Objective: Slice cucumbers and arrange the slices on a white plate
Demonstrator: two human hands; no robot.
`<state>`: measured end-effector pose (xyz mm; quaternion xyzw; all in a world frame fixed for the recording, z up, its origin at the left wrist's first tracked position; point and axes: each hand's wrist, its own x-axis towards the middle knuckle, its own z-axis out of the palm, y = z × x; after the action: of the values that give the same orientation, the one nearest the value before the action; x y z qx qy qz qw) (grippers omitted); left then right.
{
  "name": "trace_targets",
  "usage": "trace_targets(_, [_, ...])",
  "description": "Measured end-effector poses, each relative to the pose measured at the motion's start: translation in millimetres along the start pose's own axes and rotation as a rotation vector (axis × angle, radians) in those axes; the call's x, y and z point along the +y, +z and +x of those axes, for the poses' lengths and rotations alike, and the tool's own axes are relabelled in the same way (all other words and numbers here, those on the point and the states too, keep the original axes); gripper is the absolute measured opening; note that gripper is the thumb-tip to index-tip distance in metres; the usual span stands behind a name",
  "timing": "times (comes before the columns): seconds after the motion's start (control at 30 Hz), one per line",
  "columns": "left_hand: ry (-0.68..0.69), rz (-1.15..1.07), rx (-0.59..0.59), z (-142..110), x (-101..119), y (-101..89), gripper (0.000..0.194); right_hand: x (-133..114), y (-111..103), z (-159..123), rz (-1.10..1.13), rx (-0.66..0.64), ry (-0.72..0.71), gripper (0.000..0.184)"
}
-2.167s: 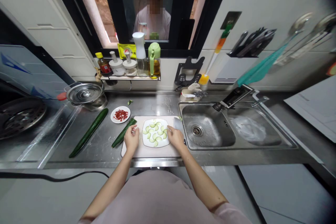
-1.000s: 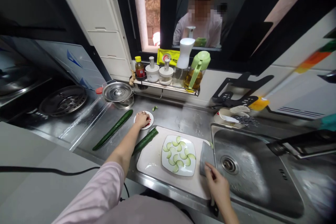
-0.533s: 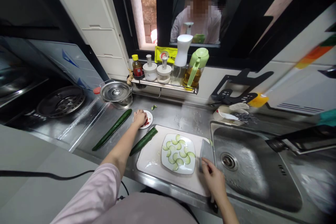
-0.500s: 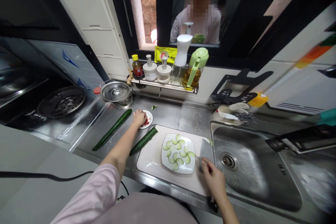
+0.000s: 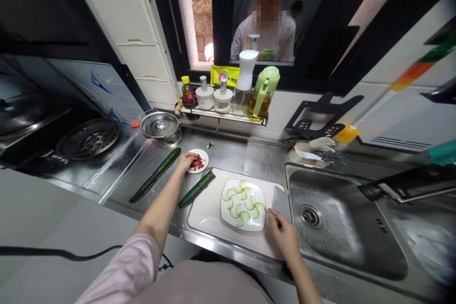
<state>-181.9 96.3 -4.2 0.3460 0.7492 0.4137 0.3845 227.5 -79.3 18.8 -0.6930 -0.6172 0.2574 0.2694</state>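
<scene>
My left hand (image 5: 185, 160) reaches out to a small white dish (image 5: 204, 154) of chopped red chili. Its fingers are bunched at the dish's near-left edge, and what they pinch is hidden. My right hand (image 5: 284, 237) lies with curled fingers on a cleaver (image 5: 279, 198), which rests flat at the right edge of the white cutting board (image 5: 208, 214). A square white plate (image 5: 225, 216) of fanned cucumber slices sits on the board between my hands. A cut cucumber half (image 5: 196, 188) lies at the board's left corner, and a whole cucumber (image 5: 156, 174) lies further left.
The steel sink (image 5: 342, 228) opens right of the board, with a dark tap (image 5: 406, 185) over it. A lidded pot (image 5: 160, 126) and the hob (image 5: 87, 137) stand to the left. A rack of bottles (image 5: 228, 99) lines the back wall. A person is reflected in the window (image 5: 265, 33).
Both hands have left the plate: the left went out to the chili dish and closed there, and the right went down onto the cleaver. In the last half second the left hand slid slightly left.
</scene>
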Motion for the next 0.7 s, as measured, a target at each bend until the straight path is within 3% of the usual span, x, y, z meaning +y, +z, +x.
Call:
trace_targets(0.43, [-0.026,-0.168,0.044,-6,-3,-4.0,0.022,0,0,-10,-0.008,0.0,0.004,0.059])
trace_targets(0.7, [-0.175,-0.296,0.056,-9,10,5.6,0.015,-4,2,-14,0.01,-0.002,-0.005,0.06])
